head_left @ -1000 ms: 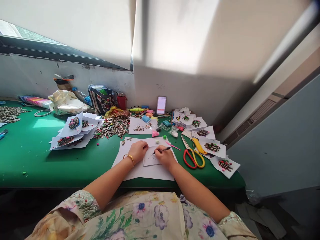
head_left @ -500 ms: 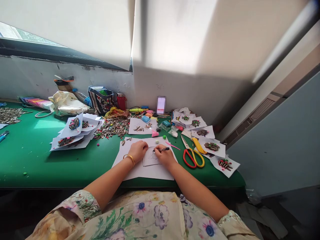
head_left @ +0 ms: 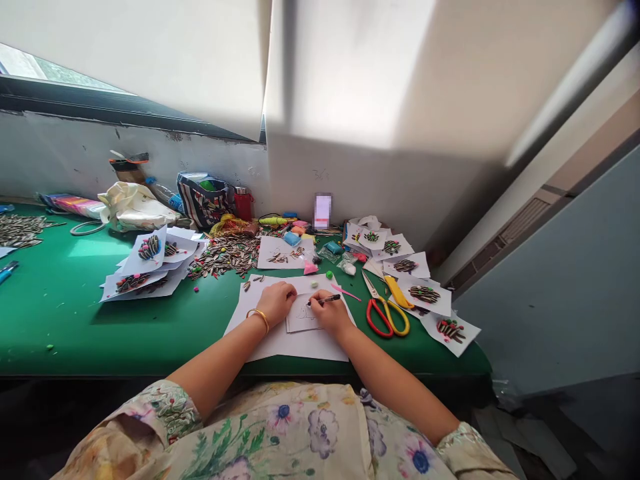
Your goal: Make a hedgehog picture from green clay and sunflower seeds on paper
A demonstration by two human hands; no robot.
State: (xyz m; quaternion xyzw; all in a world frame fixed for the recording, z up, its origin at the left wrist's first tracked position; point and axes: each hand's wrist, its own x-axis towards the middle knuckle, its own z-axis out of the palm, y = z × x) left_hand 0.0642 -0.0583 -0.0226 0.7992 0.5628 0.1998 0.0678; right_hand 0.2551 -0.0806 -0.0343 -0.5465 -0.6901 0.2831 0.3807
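Note:
My right hand (head_left: 331, 316) is closed around a black pen (head_left: 327, 299), its tip on a small white paper card (head_left: 300, 323). Thin dark drawn lines show on this card, left of the pen tip. At the card's upper left corner, the curled fingers of my left hand (head_left: 277, 303) press it down; their tips are partly hidden. A gold bangle (head_left: 259, 319) circles my left wrist. Under the card and both hands lies a larger white sheet (head_left: 280, 347). A few sunflower seeds (head_left: 247, 285) and a pale green lump (head_left: 314, 284) sit along its upper edge.
Scissors (head_left: 385, 313) with red and yellow handles lie right of my right hand, beside a yellow-handled tool (head_left: 399, 292). Seed-decorated cards (head_left: 431, 293) spread along the right; more cards (head_left: 150, 270) are stacked left. Behind are a seed heap (head_left: 227, 255) and a phone (head_left: 323, 211).
My right hand and the pen have shifted very slightly on the card, and more drawn lines show there. My left hand stays in place.

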